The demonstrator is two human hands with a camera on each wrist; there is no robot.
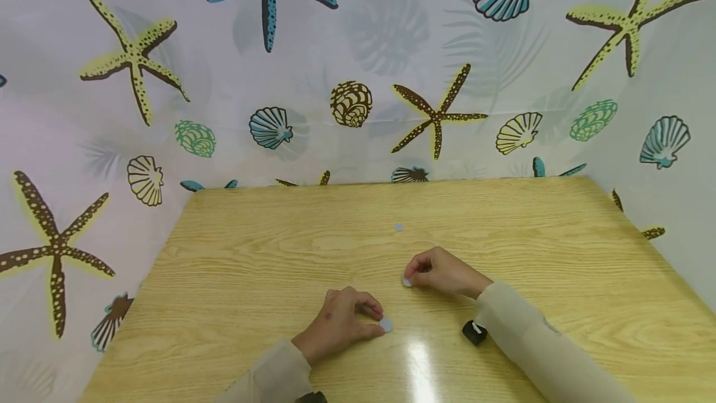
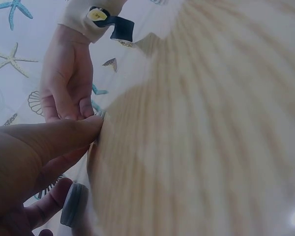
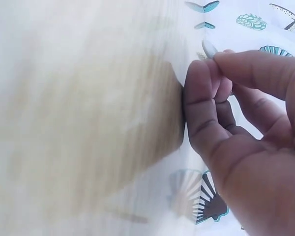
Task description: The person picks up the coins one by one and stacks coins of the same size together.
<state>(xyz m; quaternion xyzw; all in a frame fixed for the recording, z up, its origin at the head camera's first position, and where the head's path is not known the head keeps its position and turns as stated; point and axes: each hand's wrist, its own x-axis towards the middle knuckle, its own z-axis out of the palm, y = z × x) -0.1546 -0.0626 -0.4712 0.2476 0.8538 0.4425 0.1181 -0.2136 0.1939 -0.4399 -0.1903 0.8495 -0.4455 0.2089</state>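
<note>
My left hand (image 1: 344, 322) is low over the table, thumb and index fingertips at the edge of a small pale grey disc (image 1: 386, 324), which they pinch. In the left wrist view this disc (image 2: 73, 204) looks fairly thick, with a line round its edge, and lies flat close to the table. Farther forward and to the right, my right hand (image 1: 444, 271) pinches a second pale disc (image 1: 407, 281) between thumb and index finger. The right wrist view shows this disc (image 3: 208, 49) tilted at the fingertips. A third small disc (image 1: 398, 227) lies on the table beyond both hands.
The wood-grained table (image 1: 268, 235) reaches back to a white curtain (image 1: 347, 30) printed with starfish and shells, which also hangs at both sides. Beside the right sleeve is a small black strap-like piece (image 1: 474, 332). Light glares off the near middle of the table.
</note>
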